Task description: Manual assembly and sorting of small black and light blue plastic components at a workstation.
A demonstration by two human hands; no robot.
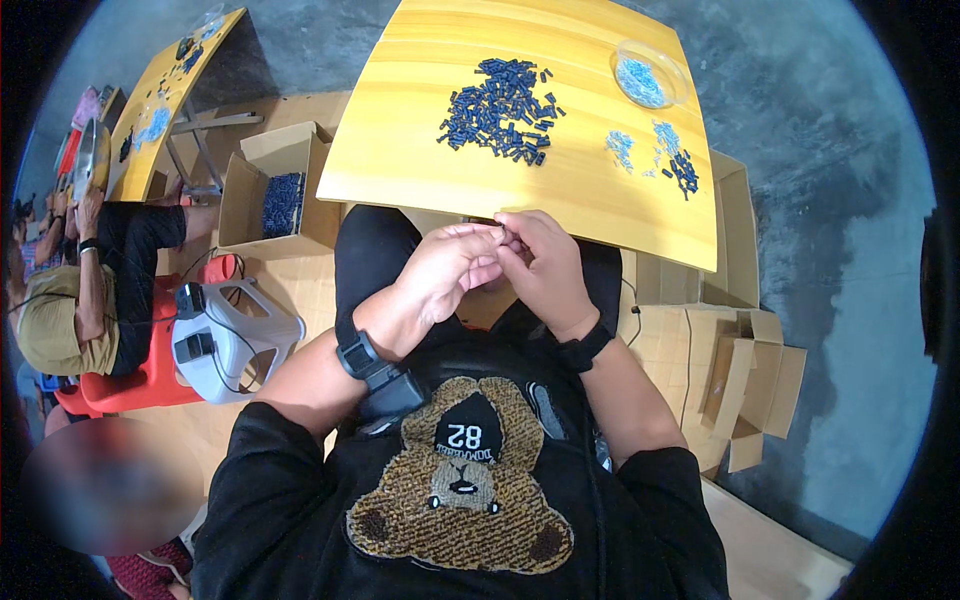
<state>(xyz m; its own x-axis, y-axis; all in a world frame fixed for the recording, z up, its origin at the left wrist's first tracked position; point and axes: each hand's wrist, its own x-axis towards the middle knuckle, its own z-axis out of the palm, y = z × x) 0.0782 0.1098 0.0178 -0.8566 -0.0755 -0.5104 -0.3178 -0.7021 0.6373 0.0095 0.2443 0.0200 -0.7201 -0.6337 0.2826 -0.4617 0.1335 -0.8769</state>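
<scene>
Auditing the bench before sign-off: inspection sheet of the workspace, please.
Surface: yellow table, partly bare.
Job's things: black pieces heaped centrally; blue pieces in a clear dish, far right; small loose piles nearer.
Clutter: dark-filled carton left; cartons right.
Hands: left hand and right hand meet at fingertips; anything held is too small to tell.
Cables: thin cable on right floor; others by white stool.
Surroundings: seated co-worker, left.
</scene>
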